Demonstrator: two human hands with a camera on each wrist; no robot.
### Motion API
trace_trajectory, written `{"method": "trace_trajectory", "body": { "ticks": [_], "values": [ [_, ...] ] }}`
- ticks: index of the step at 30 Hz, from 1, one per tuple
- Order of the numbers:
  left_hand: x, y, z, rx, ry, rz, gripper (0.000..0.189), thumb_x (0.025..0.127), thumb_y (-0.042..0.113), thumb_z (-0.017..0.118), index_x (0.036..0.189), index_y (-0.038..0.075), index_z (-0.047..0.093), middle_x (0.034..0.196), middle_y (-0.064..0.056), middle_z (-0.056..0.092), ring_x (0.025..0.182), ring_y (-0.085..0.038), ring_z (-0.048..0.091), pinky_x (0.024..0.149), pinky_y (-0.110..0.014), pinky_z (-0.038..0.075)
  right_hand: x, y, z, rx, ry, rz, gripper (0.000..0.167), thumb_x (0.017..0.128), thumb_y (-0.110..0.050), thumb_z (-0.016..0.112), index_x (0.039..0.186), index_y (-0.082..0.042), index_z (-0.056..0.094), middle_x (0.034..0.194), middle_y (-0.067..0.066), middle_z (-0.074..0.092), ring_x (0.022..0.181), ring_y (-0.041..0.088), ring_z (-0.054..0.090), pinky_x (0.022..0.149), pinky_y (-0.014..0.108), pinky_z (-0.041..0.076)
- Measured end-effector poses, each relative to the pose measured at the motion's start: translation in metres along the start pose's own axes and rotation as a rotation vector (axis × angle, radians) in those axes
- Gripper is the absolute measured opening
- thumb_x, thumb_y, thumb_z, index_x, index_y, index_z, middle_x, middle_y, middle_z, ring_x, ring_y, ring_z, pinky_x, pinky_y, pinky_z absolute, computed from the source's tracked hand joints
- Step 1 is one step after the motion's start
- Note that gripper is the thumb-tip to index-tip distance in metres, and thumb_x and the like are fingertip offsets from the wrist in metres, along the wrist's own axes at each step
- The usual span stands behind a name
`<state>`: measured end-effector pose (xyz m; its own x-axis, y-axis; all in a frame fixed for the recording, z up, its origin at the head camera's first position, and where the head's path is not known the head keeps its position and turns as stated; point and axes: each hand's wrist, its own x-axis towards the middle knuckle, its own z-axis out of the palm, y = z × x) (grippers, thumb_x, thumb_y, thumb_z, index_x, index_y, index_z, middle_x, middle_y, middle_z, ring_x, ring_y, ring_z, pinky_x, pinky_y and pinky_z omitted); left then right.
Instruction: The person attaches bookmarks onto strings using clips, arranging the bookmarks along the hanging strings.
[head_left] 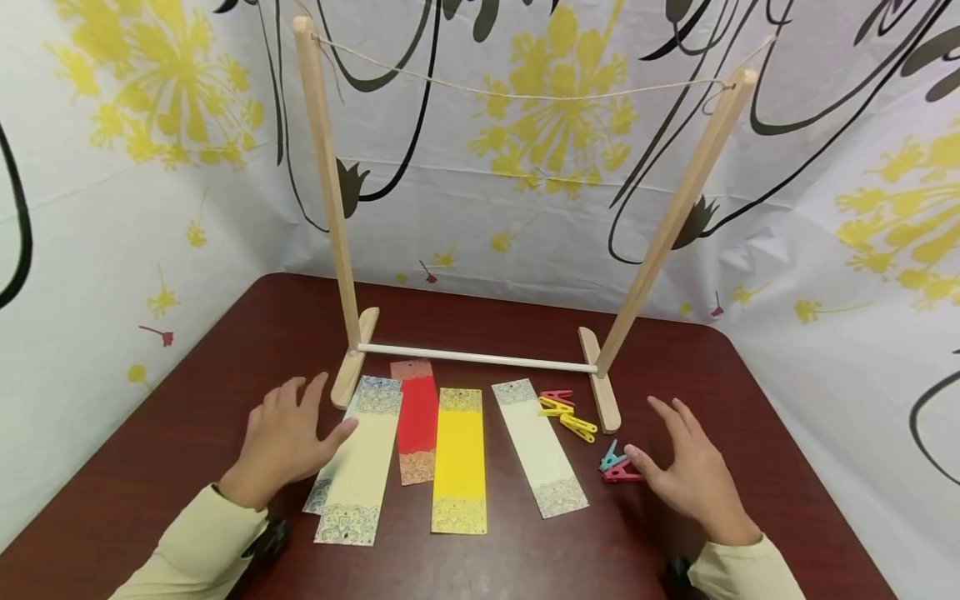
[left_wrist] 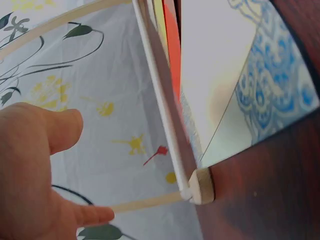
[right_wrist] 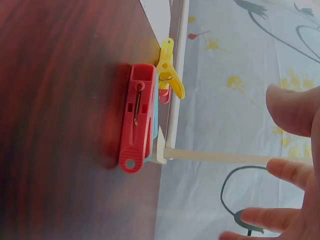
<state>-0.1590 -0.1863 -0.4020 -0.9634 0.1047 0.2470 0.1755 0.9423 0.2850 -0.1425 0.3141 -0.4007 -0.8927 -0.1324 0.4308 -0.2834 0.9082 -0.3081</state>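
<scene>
My left hand (head_left: 283, 440), fingers spread and holding nothing, hovers beside two overlapping pale paper strips (head_left: 362, 467) with blue patterned ends. A red strip (head_left: 417, 417), a yellow strip (head_left: 459, 454) and another cream strip (head_left: 542, 450) lie to their right. On the other side, my right hand (head_left: 686, 471) is spread too, with nothing in it. Close to its thumb lie a red clothespin (head_left: 621, 473) and a blue clothespin (head_left: 611, 457). Yellow clothespins (head_left: 577, 427) and a second red clothespin (head_left: 557, 396) sit by the cream strip's upper end.
Behind the strips stands a wooden frame, its left post (head_left: 330, 183) and right post (head_left: 675, 225) joined low by a white rod (head_left: 480, 358). A thin string (head_left: 525, 96) sags between the post tops. Patterned white cloth (head_left: 465, 225) hangs behind the dark table (head_left: 525, 558).
</scene>
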Motion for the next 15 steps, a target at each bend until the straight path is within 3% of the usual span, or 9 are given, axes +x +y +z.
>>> {"method": "trace_trajectory", "body": {
  "ticks": [3, 8, 15],
  "values": [
    [0.005, 0.005, 0.004, -0.018, -0.050, -0.018, 0.082, 0.088, 0.059, 0.057, 0.139, -0.004, 0.042, 0.123, -0.032, 0.048, 0.106, -0.051, 0.050, 0.077, -0.063, 0.042, 0.005, -0.002, 0.001, 0.043, -0.012, -0.007, 0.068, 0.082, -0.030, 0.077, 0.137, -0.003, 0.047, 0.133, 0.030, 0.046, 0.117, 0.049, 0.046, 0.085, 0.067, 0.039],
    [0.011, 0.015, 0.011, -0.025, -0.159, -0.070, 0.086, 0.087, 0.060, 0.059, 0.136, -0.007, 0.042, 0.113, -0.030, 0.051, 0.099, -0.047, 0.052, 0.072, -0.059, 0.043, 0.015, -0.006, 0.002, 0.074, -0.086, 0.015, 0.066, 0.084, -0.028, 0.075, 0.137, -0.002, 0.046, 0.126, 0.028, 0.052, 0.111, 0.045, 0.052, 0.085, 0.064, 0.042],
    [0.018, 0.026, 0.021, -0.001, -0.246, -0.093, 0.081, 0.082, 0.060, 0.064, 0.114, -0.012, 0.051, 0.095, -0.024, 0.052, 0.081, -0.037, 0.052, 0.064, -0.052, 0.047, 0.027, -0.008, 0.012, 0.099, -0.155, 0.029, 0.060, 0.086, -0.028, 0.074, 0.134, -0.002, 0.048, 0.113, 0.026, 0.058, 0.096, 0.039, 0.062, 0.078, 0.057, 0.049]
  ]
}}
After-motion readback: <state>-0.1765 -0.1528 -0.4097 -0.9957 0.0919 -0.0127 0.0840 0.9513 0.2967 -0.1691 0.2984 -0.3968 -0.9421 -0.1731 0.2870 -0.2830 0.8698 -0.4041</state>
